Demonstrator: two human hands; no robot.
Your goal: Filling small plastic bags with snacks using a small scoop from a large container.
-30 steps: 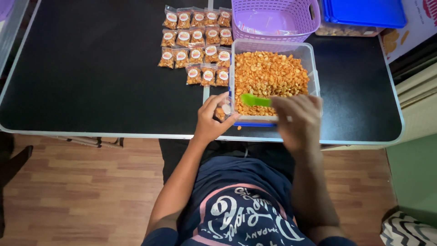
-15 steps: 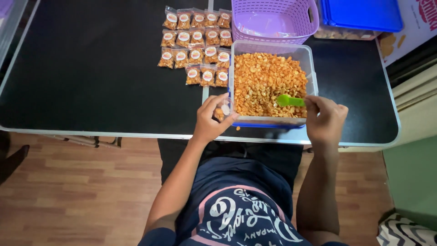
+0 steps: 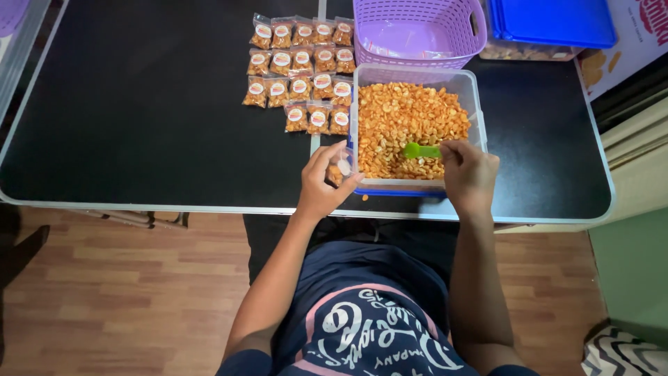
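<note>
Right hand (image 3: 470, 174) grips the handle of a small green scoop (image 3: 420, 150); scoop end sits down among the orange-brown snack pieces (image 3: 407, 118) in the clear rectangular tub (image 3: 417, 73). Left hand (image 3: 321, 182) is closed around a small clear bag (image 3: 339, 169), held just outside the tub's near left corner, mouth toward the tub. The bag shows a few pieces inside, so it looks only partly filled.

Done so far, by judgement: the sealed, labelled packets (image 3: 300, 73) lie in four neat rows on the black table (image 3: 139, 104), just left of the tub. Left to do: the tub is close to full, so most of the stock is unbagged.

Beyond the tub: a purple basket (image 3: 417, 28) and a blue-lidded box (image 3: 553, 21).
</note>
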